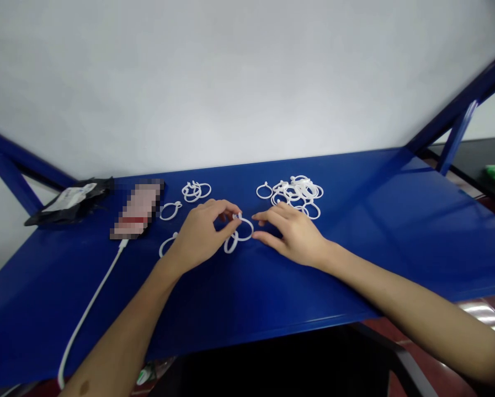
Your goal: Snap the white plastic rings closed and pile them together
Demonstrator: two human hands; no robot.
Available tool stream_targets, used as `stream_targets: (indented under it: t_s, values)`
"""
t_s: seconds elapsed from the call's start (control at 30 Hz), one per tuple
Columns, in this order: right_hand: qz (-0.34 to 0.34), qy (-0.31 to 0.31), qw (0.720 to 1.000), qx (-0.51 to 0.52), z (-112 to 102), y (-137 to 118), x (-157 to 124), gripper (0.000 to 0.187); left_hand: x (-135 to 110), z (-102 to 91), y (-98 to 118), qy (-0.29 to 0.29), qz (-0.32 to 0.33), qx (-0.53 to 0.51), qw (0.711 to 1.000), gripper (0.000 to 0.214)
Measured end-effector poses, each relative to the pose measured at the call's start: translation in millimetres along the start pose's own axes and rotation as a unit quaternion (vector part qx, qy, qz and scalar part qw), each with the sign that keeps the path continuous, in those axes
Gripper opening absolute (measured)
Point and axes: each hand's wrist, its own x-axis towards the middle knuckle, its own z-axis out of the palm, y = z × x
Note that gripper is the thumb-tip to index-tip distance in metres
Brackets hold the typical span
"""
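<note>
My left hand (203, 229) pinches a white plastic curtain ring (253, 228) by its small eyelet, between thumb and fingertips. A second white ring (227, 249) hangs or leans just below it; I cannot tell whether the two are linked. Just right of these rings is my right hand (291, 231), thumb and fingers apart with nothing between them. Behind it lies a heap of white curtain rings (309, 190), with one loose ring (257, 194) at the heap's left. Left of my left hand lie a small cluster of rings (197, 192) and a single ring (161, 214). Another ring (161, 248) is partly hidden by my left wrist.
A phone (137, 212), its screen blurred out, lies on the blue table (247, 309) at the left, a white cable (92, 311) trailing from it. Beyond it is a black plastic packet (100, 190). A white wall (247, 82) rises behind; blue braces flank both sides.
</note>
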Motion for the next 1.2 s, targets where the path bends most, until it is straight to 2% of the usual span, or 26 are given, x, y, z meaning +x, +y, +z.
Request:
stream_targets:
  t_s: [0.17, 0.33, 0.4, 0.47, 0.6, 0.83, 0.93, 1.03, 1.1, 1.2]
  values:
    - [0.069, -0.016, 0.994, 0.087, 9, -1, -2, 0.019, -3, 9.8, 9, -0.008, -0.016, -0.060, 0.998, 0.016]
    - [0.108, 0.011, 0.990, 0.085, 9, 6, -1, 0.020, -3, 12.6, 5, -0.099, -0.027, -0.084, 0.991, 0.032]
    - [0.102, 0.014, 0.992, 0.073, 8, 8, -1, 0.020, -2, 15.7, 3, -0.142, -0.003, -0.060, 0.988, 0.024]
    - [0.072, 0.017, 0.996, 0.046, 7, 9, -2, 0.022, -1, 18.7, 1, -0.158, 0.023, -0.039, 0.986, 0.009]
    - [-0.002, 0.020, 0.999, -0.042, 2, 10, -2, 0.031, 1, 17.5, -1, -0.123, 0.021, -0.047, 0.991, 0.014]
    - [-0.038, 0.032, 0.989, -0.139, -5, 13, -1, 0.033, 3, 12.2, -12, -0.099, 0.021, -0.037, 0.994, 0.031]
    - [-0.026, 0.041, 0.991, -0.124, -5, 12, -2, 0.032, 2, 16.7, -15, -0.100, 0.048, 0.014, 0.994, 0.039]
    - [-0.001, 0.030, 0.995, -0.090, -3, 11, -3, 0.034, 0, 18.8, -12, -0.071, 0.055, 0.047, 0.995, 0.048]
    - [0.015, 0.025, 0.998, -0.056, -1, 11, -4, 0.033, -1, 17.0, -8, -0.051, 0.059, 0.020, 0.997, 0.045]
    - [0.038, 0.030, 0.999, 0.018, 3, 10, -3, 0.028, -2, 11.7, -1, -0.047, 0.071, -0.071, 0.994, 0.028]
